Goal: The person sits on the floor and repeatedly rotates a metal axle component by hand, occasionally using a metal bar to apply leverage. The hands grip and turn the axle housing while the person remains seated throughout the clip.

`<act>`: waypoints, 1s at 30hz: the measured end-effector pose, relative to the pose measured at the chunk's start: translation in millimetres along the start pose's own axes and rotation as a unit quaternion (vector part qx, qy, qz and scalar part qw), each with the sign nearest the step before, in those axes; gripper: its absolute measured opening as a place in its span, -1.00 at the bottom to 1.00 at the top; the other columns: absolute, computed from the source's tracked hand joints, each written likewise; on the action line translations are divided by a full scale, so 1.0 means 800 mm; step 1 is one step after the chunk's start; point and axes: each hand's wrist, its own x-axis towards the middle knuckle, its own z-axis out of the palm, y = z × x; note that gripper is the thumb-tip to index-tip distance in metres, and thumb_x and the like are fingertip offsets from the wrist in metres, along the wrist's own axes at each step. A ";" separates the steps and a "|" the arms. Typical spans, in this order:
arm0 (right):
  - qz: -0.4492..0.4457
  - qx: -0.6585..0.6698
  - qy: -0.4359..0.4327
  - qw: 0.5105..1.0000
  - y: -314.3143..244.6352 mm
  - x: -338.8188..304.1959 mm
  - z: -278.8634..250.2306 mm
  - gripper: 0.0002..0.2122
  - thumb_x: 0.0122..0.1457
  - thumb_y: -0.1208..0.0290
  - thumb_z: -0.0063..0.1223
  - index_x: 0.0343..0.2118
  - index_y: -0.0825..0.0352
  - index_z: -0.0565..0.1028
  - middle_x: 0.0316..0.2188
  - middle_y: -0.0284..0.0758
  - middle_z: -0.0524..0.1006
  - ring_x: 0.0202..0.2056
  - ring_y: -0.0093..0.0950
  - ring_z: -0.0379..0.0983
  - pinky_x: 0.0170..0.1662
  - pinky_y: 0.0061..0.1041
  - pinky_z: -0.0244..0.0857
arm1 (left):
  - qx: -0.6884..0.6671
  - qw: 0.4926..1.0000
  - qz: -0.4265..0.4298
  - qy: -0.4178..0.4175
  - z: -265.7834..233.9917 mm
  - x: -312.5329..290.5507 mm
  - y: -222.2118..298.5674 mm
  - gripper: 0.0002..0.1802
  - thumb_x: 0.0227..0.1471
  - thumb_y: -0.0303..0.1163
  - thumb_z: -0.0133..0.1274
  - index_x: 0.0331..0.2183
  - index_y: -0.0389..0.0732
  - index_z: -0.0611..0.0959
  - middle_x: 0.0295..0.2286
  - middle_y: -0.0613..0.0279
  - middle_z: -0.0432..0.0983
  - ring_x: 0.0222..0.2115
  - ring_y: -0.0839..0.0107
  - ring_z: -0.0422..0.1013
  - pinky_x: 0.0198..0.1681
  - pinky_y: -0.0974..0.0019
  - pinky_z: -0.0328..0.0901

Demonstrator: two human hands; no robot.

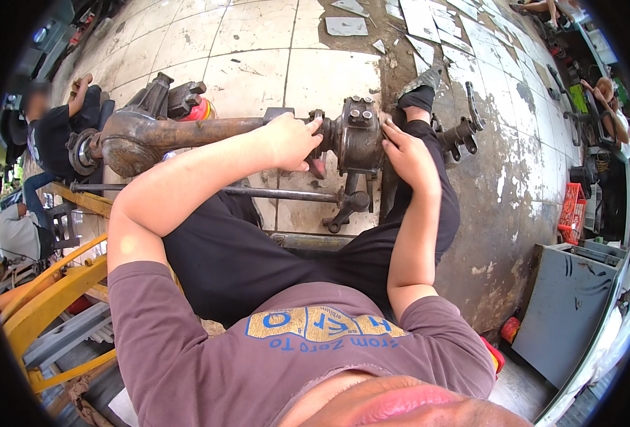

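Observation:
A rusty vehicle axle point(222, 132) lies across the floor in front of me, with a bulging differential housing point(131, 139) toward its left end. At its right end sits a dark, greasy steering knuckle point(360, 139) with a bolted top plate. My left hand point(295, 142) closes over the axle tube, its fingers at the flange beside the knuckle. On the other side, my right hand point(409, 153) holds the knuckle's right rim with its fingers together. A long steel rod point(279, 193) runs along the near side to a joint below the knuckle. The undersides are hidden.
My legs spread around the knuckle. Beyond my right foot point(421, 84) lies another metal part with arms point(458, 135). Yellow frame bars point(62, 299) crowd the left. A grey cabinet point(567, 306) and a red crate point(572, 213) stand right. Broken tiles point(347, 26) lie ahead. Other people point(62, 128) sit nearby.

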 end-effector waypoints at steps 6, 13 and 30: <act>0.002 -0.021 -0.009 1.000 0.006 -0.002 0.003 -0.53 0.39 0.36 0.12 0.32 0.37 0.53 0.39 -0.08 0.48 0.33 -0.07 0.48 0.37 -0.28 0.33 | 0.005 1.000 0.002 0.002 -0.001 0.001 0.000 -0.10 0.20 0.12 0.31 0.39 -0.17 0.50 0.45 -0.17 0.25 0.10 0.11 0.62 0.19 0.03 0.40; -0.013 -0.026 -0.040 0.999 0.009 -0.007 -0.005 -0.53 0.41 0.38 0.10 0.36 0.33 0.51 0.41 -0.12 0.46 0.32 -0.06 0.47 0.37 -0.26 0.33 | 0.007 1.000 0.004 0.000 0.001 0.000 -0.002 -0.09 0.20 0.12 0.30 0.39 -0.17 0.50 0.46 -0.18 0.24 0.11 0.12 0.61 0.18 0.03 0.41; -0.023 0.003 -0.053 0.998 0.017 -0.010 -0.019 -0.55 0.35 0.45 0.16 0.30 0.32 0.57 0.37 -0.13 0.51 0.31 -0.14 0.53 0.34 -0.33 0.38 | 0.013 1.000 -0.003 -0.015 -0.005 -0.003 0.003 -0.07 0.23 0.14 0.28 0.43 -0.18 0.44 0.49 -0.18 0.17 0.17 0.12 0.56 0.22 0.01 0.38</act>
